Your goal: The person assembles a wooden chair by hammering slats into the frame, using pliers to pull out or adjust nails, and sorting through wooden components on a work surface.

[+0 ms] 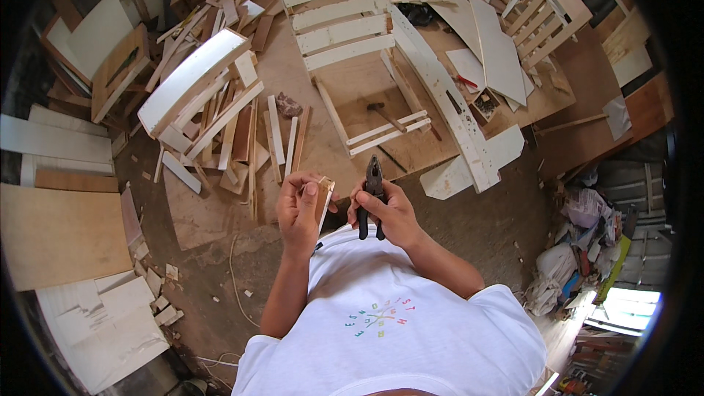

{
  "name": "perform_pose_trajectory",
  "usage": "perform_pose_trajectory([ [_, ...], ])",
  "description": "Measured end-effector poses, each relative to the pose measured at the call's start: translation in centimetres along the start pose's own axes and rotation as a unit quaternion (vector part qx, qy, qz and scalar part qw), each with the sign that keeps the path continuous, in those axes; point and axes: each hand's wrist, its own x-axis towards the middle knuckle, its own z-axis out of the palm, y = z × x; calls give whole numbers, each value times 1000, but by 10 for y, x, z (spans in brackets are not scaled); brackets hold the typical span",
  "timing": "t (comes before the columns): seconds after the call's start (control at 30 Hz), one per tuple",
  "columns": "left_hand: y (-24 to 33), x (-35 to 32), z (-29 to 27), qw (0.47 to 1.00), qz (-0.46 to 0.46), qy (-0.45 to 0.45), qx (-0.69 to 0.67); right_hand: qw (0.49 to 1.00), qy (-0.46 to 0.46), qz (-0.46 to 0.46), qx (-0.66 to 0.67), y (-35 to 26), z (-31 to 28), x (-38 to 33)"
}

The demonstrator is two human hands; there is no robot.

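Evidently, our left grip pinches a wood strip at nine o'clock from the pliers, which our right grip clasps pointing toward twelve o'clock, probably so both show clearly.

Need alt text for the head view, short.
A person's right hand holds black-handled pliers; the left hand pinches a small wood piece. Beyond them, a pale slatted frame and a hammer lie on a brown surface, beside piled wood pieces.
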Motion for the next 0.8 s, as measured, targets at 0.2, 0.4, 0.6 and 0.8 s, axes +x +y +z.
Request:
perform_pose_trajectory([
  [0.2, -2, 25, 19, 994, 79, -61, 45, 982, 31, 94, 163, -28, 5, -9],
  [0.4, -1, 50, 41, 998, -19, -37, 37, 999, -11, -5, 47, -43, -20, -18],
  [0.6, 7, 74, 74, 990, -122, -71, 5, 936, 66, -169, -300, -81, -39, -4],
  [0.8, -18, 62, 98, 980, -164, -56, -101, 857, 117, -212, -455, -99, -65, -1],
])
